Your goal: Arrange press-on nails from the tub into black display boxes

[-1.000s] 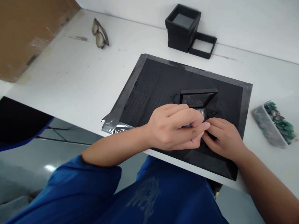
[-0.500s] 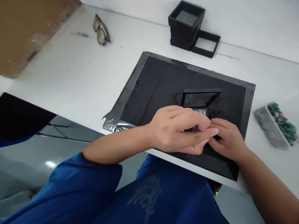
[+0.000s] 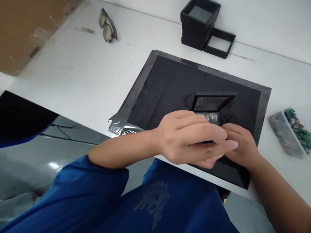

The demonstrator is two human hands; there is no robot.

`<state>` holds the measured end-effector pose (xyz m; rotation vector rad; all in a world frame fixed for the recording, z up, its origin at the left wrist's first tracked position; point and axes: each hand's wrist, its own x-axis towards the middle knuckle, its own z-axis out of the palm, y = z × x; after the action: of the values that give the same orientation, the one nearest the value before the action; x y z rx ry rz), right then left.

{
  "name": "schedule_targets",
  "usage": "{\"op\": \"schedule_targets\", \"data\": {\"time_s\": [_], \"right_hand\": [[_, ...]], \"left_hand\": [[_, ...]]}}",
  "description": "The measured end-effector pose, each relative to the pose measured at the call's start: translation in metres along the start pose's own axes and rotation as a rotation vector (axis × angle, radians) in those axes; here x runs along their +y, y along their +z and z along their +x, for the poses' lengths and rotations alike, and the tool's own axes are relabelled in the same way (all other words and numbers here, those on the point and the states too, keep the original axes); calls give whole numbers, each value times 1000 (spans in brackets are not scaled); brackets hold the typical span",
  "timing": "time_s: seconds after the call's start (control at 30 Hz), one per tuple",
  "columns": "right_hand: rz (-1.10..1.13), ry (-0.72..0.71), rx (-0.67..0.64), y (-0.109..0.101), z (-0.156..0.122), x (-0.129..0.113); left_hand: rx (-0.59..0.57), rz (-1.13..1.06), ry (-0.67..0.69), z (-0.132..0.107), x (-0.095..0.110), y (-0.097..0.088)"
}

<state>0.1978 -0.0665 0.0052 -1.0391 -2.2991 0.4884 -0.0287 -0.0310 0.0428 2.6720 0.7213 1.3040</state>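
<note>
A small black hinged case [image 3: 213, 94] stands on the black mat with its lid tilted up. Several grey tiles [image 3: 212, 117] with white symbols show in its base; the front of the base is hidden behind my hands. My left hand [image 3: 191, 139] is over the front of the case, its fingers curled and closed. Whatever is between those fingertips is hidden. Around the right side of the case, my right hand [image 3: 239, 142] has its fingers bent against the edge, partly covered by the left fingertips.
The black mat [image 3: 175, 81] is taped to the white table [image 3: 80, 74]. Behind it stand stacked black frames [image 3: 194, 34] and a single black frame [image 3: 216, 50]. Glasses [image 3: 107, 27] lie at the back left. A clear tub [image 3: 286, 136] of green pieces is on the right, a cardboard box [image 3: 29, 29] at far left.
The view has shifted a little, so the case and table things sit further right. My left hand has moved slightly right, uncovering more tiles. My right hand stays at the case.
</note>
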Motion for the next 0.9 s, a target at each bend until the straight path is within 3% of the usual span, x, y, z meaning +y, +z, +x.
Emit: {"op": "schedule_targets", "data": {"time_s": [0.1, 0.27, 0.4, 0.67, 0.9], "right_hand": [[-8, -18, 24, 2, -1, 1], [-8, -30, 26, 4, -1, 3], [-1, -23, 29, 4, -2, 3], [-17, 17, 2, 3, 0, 1], [-13, 13, 4, 2, 0, 1]], "left_hand": [[159, 30, 196, 2, 1, 3], [111, 46, 183, -3, -4, 8], [100, 65, 265, -3, -9, 8], [136, 53, 331, 1, -10, 3], [153, 39, 288, 1, -5, 2]]}}
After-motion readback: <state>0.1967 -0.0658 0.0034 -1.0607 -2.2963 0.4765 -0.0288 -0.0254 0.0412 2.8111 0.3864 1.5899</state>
